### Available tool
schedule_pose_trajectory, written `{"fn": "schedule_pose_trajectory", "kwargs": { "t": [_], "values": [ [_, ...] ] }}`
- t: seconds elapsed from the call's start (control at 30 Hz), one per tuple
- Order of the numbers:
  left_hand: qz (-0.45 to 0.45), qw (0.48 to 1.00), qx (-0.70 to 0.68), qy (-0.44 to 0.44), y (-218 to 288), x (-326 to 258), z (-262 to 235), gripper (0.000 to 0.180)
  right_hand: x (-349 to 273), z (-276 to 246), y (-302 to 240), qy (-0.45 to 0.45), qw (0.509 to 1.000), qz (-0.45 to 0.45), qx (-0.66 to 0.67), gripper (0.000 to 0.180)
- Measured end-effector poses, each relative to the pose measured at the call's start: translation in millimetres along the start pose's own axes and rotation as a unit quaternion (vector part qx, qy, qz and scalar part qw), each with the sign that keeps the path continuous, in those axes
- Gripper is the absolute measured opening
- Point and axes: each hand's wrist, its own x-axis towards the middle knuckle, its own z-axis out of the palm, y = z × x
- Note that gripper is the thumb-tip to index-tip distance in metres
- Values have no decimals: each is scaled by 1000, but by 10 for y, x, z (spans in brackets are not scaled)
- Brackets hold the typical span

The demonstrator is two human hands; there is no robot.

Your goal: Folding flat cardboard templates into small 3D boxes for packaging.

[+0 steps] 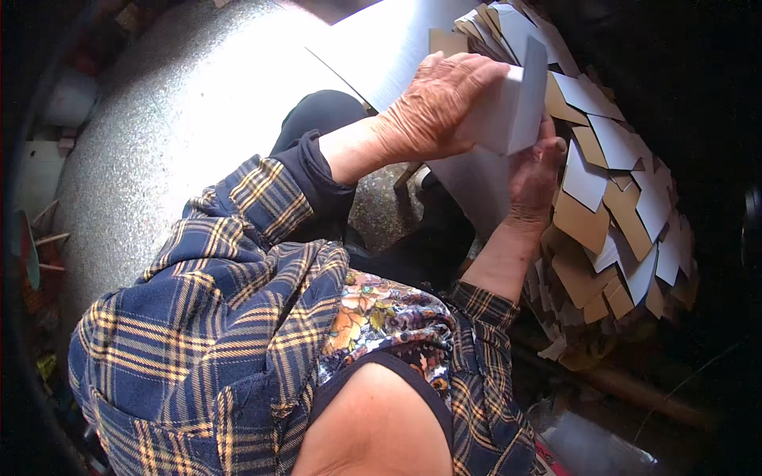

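My left hand [432, 107] grips the top and near side of a small white cardboard box [516, 103] held up in the air. My right hand [533, 176] supports the same box from below, fingers against its underside. A flat white card sheet [476, 186] hangs down beneath the box between my hands. Both forearms come out of blue and yellow plaid sleeves [238, 262]. Just right of my hands lies a big heap of flat brown and white cardboard blanks [611, 214].
A speckled grey floor [182, 127] spreads to the left. A large white sheet [389, 44] lies at the top centre. Clutter and a pale container [71, 99] sit along the dark left edge. The right side is dark.
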Motion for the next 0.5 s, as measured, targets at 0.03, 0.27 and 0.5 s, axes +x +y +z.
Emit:
{"fn": "schedule_pose_trajectory", "kwargs": {
  "t": [0.03, 0.27, 0.5],
  "values": [
    [10, 998, 59, -3, 40, -15, 18, 100, -30, -44, 23, -3, 1000, 23, -9, 84],
    [103, 976, 156, -108, 109, -144, 183, 73, -3, -98, 198, 61, 996, 24, -56, 110],
    [71, 982, 28, -173, 76, -15, 210, 66, -84, -55, 179, 85, 985, -33, -147, 114]
  ]
}}
